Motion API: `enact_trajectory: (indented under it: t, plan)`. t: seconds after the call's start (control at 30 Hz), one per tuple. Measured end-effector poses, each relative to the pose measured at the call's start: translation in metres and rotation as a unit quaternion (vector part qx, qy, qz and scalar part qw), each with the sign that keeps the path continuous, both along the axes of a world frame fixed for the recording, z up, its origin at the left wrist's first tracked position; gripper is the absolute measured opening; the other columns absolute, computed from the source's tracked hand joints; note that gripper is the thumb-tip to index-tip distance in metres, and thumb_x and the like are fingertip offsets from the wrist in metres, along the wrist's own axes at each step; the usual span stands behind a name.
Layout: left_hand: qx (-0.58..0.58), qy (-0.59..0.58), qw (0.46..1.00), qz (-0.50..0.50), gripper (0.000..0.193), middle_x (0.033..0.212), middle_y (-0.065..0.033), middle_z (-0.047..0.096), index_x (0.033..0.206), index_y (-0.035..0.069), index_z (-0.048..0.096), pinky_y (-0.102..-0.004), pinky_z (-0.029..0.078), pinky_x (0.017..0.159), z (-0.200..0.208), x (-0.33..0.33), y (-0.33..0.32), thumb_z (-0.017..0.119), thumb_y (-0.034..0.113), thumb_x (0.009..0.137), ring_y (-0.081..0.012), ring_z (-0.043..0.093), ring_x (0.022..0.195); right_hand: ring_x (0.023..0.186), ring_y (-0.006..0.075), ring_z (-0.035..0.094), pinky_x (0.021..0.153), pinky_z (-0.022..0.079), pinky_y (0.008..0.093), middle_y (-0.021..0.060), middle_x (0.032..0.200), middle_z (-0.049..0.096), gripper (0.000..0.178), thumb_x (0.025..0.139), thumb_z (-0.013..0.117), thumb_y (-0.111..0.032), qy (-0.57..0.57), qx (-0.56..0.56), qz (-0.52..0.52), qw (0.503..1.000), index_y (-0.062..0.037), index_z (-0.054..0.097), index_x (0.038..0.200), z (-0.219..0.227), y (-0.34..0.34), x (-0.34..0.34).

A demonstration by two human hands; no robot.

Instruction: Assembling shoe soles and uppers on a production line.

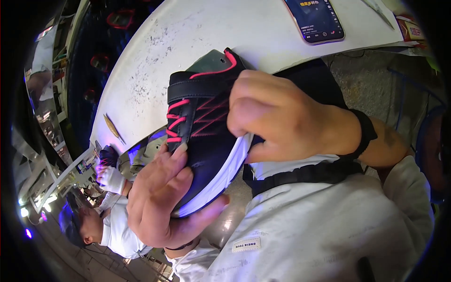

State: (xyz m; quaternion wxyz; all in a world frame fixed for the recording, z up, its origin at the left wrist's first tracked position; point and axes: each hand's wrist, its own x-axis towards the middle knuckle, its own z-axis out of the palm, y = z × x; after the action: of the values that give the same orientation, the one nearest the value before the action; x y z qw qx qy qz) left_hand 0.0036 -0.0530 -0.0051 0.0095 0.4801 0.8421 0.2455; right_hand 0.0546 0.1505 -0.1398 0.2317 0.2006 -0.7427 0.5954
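A black sneaker (pixel 205 149) with pink laces, a strap across the top and a white sole (pixel 221 176) is held up over my lap, toe toward me. A dark green form (pixel 210 62) shows in its opening. My left hand (pixel 157 197) wraps round the toe end, with fingers on the upper and the thumb under the sole. Curled against the side of the sneaker, my right hand (pixel 286 120) grips the sole edge between bent fingers and thumb. Its fingers hide that part of the edge and the heel side.
Beyond the sneaker is a scuffed white table (pixel 155 61) with a curved edge. On it lie a lit phone (pixel 314 21) and a slim yellowish tool (pixel 113 128). At the lower left, a person (pixel 110 225) in a cap and white glove handles another dark shoe (pixel 108 155).
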Motion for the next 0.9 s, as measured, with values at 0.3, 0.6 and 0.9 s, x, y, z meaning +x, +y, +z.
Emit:
enact_trajectory:
  t: [0.3,0.6,0.9]
  plan:
    - [0.026,-0.256,0.944,0.205,0.102,0.118,-0.0251,0.065,0.130,-0.007,0.054,-0.0395,0.048,0.097,-0.018,-0.020,-0.040,0.081,0.067,0.065,-0.0328,0.060,0.114,0.084,0.0273,0.064,0.069,0.053,0.0375,0.0066,0.087,0.060,0.040,0.061,0.085,-0.020,-0.071,0.126,0.054,0.988,-0.0064,0.061,0.090,0.017,-0.018,-0.036]
    - [0.090,-0.532,0.797,0.270,0.101,0.120,-0.0107,0.064,0.136,-0.009,0.051,-0.0308,0.043,0.098,-0.106,-0.022,-0.089,0.077,0.064,0.071,-0.0174,0.058,0.108,0.093,0.0284,0.061,0.082,0.051,0.0369,0.0121,0.098,0.061,0.046,0.068,0.083,-0.026,-0.110,0.099,0.040,0.988,-0.0031,0.062,0.102,0.016,0.018,-0.038]
    - [0.380,-0.322,0.860,0.109,0.133,0.141,-0.0131,0.042,0.151,0.001,0.023,-0.0400,0.038,0.110,-0.080,-0.073,0.051,0.099,0.044,0.051,-0.0247,0.046,0.130,0.125,0.0321,0.054,0.107,0.042,0.0396,0.0194,0.143,0.051,0.067,0.091,0.064,-0.040,-0.156,-0.409,0.147,0.887,-0.0044,0.046,0.145,0.057,0.058,-0.087]
